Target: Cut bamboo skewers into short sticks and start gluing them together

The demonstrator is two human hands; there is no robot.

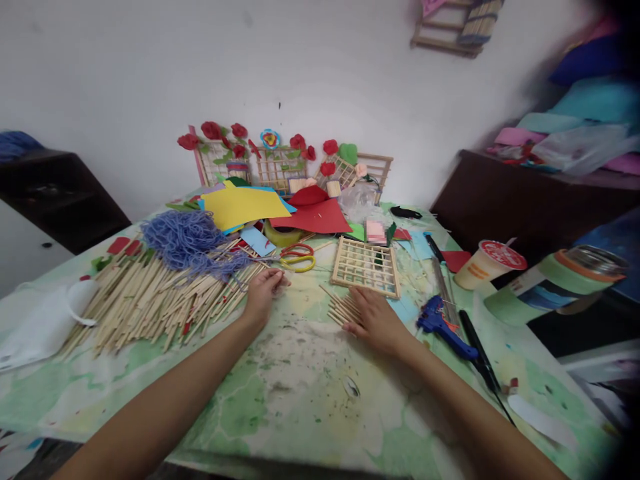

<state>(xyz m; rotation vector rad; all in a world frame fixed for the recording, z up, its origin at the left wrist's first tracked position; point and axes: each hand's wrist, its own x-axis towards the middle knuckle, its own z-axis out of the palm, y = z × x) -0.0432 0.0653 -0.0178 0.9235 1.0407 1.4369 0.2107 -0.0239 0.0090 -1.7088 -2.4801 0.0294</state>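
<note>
My left hand is at the right edge of a big heap of thin wooden sticks. Its thumb and fingertips are pressed together, and whatever they pinch is too small to make out. Under the fingers of my right hand is a small bunch of short wooden sticks, their ends poking out to the left. Just beyond that hand lies a square lattice of glued sticks. Scissors with red and yellow handles rest beyond my left hand.
A blue glue gun, a black-handled tool, a sealed cup and a green flask stand or lie at the right. Blue yarn, coloured paper and flowered lattices fill the back.
</note>
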